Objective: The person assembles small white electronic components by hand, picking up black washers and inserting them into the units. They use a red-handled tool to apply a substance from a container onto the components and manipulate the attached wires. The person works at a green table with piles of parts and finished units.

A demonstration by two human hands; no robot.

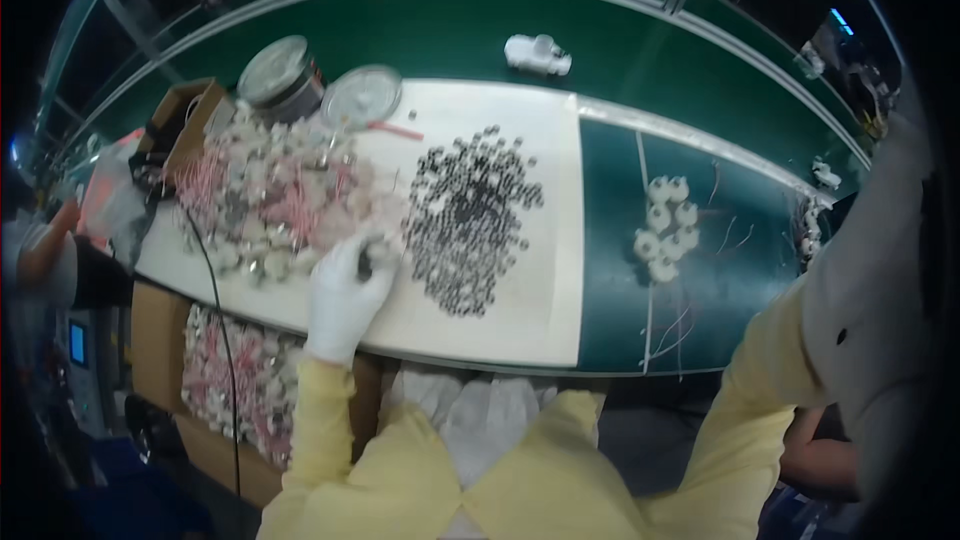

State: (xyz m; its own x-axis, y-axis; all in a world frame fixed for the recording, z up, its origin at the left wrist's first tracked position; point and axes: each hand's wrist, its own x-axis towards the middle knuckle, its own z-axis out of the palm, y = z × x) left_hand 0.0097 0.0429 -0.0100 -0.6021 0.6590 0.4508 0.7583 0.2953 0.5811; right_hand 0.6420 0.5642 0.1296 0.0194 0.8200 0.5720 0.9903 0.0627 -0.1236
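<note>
Just left of the pile of black ring-shaped parts, the gloved left hand grasped a small dark part; far right, the blurred right hand's grip was indeterminable.

Bench: a green top is left bare in places at the right; its left and middle are covered by a white sheet.
Dark rings: a loose heap is spread over the middle of the sheet; one stray ring is set apart near its back edge.
Wired parts: white pieces with pink wires are piled at the left.
Tin and lid: a tin is seen behind the pile, with a round lid just beside it.
Red stick: it is laid near the lid.
Right side: white round parts are clustered, with thin wires scattered nearby.
</note>
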